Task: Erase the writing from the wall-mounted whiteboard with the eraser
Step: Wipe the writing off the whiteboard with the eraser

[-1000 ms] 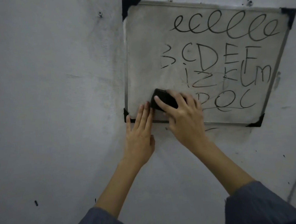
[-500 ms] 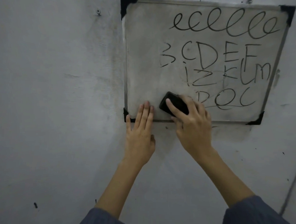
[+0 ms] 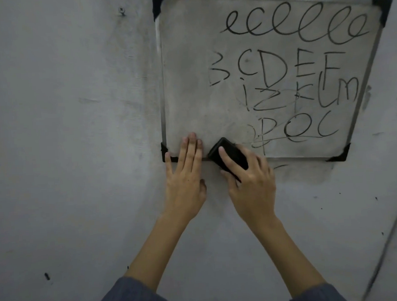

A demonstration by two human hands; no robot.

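The whiteboard (image 3: 189, 86) is hanging on a grey wall (image 3: 66, 157), its metal frame capped with black corner pieces. The right hand (image 3: 252, 182) is gripping the black eraser (image 3: 227, 157), index finger lying along its top and the other fingers and thumb curling round its sides, and is pressing it against the board's bottom edge, a little in from the bottom-left corner. The eraser is sitting tilted, its upper end pointing up and left, its lower end overlapping the bottom frame.

The left hand (image 3: 185, 181) is lying flat with fingers straight and close together (holding nothing), fingertips resting on the board just beside the bottom-left corner, the palm pressing on the wall below the frame. The two hands are sitting just beside each other, the eraser's upper end near the left fingers.

The writing (image 3: 292, 76) is filling the board's right and middle parts: a row of loops along the top edge, then rows of capital letters below, the lowest row smeared near the eraser. The board's left strip is showing only grey smudging. Dark blue sleeves (image 3: 131, 298) are covering both forearms near the bottom of the view.
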